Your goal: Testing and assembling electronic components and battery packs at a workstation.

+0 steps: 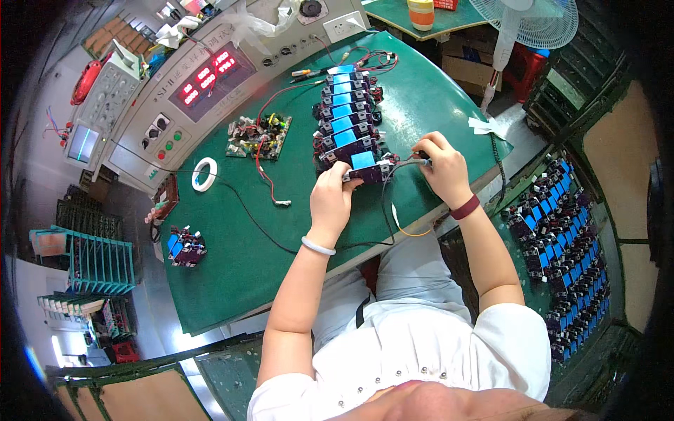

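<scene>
- While our left hand (331, 200) pinches the near circuit module (368, 170), fingers closed on its left end, we keep it flat on the green bench mat (232, 252), close to the front edge and at the near end of the row.
- Our right hand (444, 168) is clamped on a small connector plug (421, 161) at the end of its wires, just beside the module's right end; we judge it should go in straight, not at an angle, so no pins bend.
- We would brace the module firmly with the left fingers so a push does not slide it into the row behind.
- Counting: the row of modules (344, 112) with blue tops runs toward the back edge, about eight including the one held; the far ones blur, so the count is loose.
- One bare green circuit board (258, 137) lies left of the row.
- One white tape roll (204, 174) sits near the left edge.
- One loose module (186, 247) rests at the left front corner.
- One tray of modules (562, 252), too many to count, stands off the right edge.
</scene>
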The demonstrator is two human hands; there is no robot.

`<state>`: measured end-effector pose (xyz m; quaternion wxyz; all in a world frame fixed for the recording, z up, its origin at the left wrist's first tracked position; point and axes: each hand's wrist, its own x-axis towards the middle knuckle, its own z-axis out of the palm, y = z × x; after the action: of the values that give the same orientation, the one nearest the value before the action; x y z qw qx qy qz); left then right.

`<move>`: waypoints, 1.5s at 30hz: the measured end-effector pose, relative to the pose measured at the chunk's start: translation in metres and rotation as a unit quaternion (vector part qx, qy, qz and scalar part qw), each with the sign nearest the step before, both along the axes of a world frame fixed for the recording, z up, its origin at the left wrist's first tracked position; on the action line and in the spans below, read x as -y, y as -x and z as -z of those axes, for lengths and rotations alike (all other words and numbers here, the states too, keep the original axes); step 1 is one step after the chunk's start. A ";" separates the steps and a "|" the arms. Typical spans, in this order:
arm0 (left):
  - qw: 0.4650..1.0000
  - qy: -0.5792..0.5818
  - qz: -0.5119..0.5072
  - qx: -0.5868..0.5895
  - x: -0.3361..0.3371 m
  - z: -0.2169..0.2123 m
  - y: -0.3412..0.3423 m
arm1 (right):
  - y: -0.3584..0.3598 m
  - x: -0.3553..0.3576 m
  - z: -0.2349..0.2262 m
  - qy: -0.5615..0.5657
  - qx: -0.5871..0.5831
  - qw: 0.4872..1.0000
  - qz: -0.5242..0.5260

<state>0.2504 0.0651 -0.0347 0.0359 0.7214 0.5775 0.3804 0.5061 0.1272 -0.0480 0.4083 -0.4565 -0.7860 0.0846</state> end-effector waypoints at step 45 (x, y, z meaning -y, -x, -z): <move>0.973 -0.005 -0.114 0.202 0.014 0.011 -0.007 | 0.024 0.042 -0.032 0.061 -0.063 0.983 -0.164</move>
<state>0.2572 0.0511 -0.0458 0.1044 0.5592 0.6351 0.5225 0.4821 0.0856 -0.0158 0.4085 -0.3391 -0.8165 0.2269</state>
